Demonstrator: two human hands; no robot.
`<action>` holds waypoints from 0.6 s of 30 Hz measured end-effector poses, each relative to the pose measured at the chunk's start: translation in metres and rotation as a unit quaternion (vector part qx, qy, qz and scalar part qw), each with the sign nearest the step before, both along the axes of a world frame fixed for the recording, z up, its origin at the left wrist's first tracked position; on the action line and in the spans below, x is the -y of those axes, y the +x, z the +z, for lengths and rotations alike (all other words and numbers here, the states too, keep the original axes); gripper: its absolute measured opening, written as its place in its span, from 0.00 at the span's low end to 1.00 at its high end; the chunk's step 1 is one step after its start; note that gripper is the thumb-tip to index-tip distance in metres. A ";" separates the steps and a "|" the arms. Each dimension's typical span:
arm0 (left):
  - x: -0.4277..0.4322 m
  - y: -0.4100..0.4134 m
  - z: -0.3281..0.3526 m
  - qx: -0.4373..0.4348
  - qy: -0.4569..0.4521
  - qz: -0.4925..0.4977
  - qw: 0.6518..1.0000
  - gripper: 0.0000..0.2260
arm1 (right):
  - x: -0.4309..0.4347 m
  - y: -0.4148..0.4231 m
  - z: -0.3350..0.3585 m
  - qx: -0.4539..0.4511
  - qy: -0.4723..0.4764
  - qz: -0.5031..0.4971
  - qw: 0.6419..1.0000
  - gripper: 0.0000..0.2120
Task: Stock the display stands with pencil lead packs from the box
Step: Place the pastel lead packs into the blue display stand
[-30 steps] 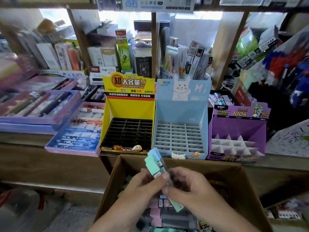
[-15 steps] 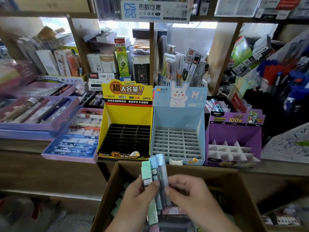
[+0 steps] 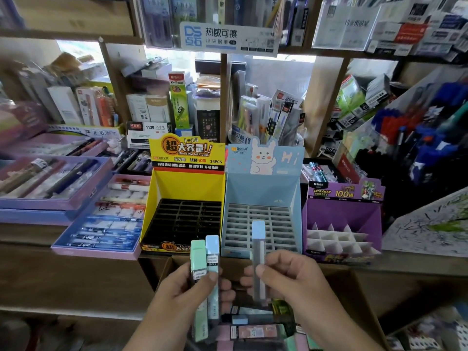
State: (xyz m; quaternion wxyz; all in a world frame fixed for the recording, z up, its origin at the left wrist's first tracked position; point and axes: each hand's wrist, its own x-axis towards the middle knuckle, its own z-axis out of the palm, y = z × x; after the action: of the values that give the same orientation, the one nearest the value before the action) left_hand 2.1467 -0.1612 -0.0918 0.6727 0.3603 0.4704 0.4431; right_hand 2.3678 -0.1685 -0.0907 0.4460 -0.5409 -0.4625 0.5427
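Blue-capped pack [image 3: 258, 259] pinched upright in the right hand [image 3: 291, 279], likely for the blue stand [image 3: 263, 188] above; left hand [image 3: 187, 290] grips two packs [image 3: 212, 252].

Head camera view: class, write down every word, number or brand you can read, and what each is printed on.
"热敏可擦": hanging shelf sign.
"超大容量!!", "2B/0.5MM MPR-2086", "24PCS": yellow display stand.
"Hi": blue display stand.
"ULTRAMAN", "100根": purple display stand.
"1120": white box.
Too small to read: labels on the lead packs in the left hand and the single pack in the right hand.
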 end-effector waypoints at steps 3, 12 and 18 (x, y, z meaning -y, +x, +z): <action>-0.005 -0.011 0.002 0.007 0.011 -0.004 1.000 0.07 | -0.005 -0.004 0.010 -0.057 0.009 0.012 0.998 0.09; -0.009 -0.015 -0.015 0.021 0.001 0.065 0.998 0.08 | -0.020 -0.016 0.017 -0.139 0.025 -0.049 0.989 0.15; -0.010 -0.020 -0.015 0.021 0.013 0.074 0.997 0.07 | -0.035 -0.015 0.027 -0.065 0.041 -0.069 0.995 0.14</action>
State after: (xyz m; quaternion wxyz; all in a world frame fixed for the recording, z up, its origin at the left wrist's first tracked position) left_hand 2.1269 -0.1514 -0.1071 0.6427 0.3238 0.4761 0.5053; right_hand 2.3532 -0.1330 -0.0636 0.5336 -0.5165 -0.4157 0.5251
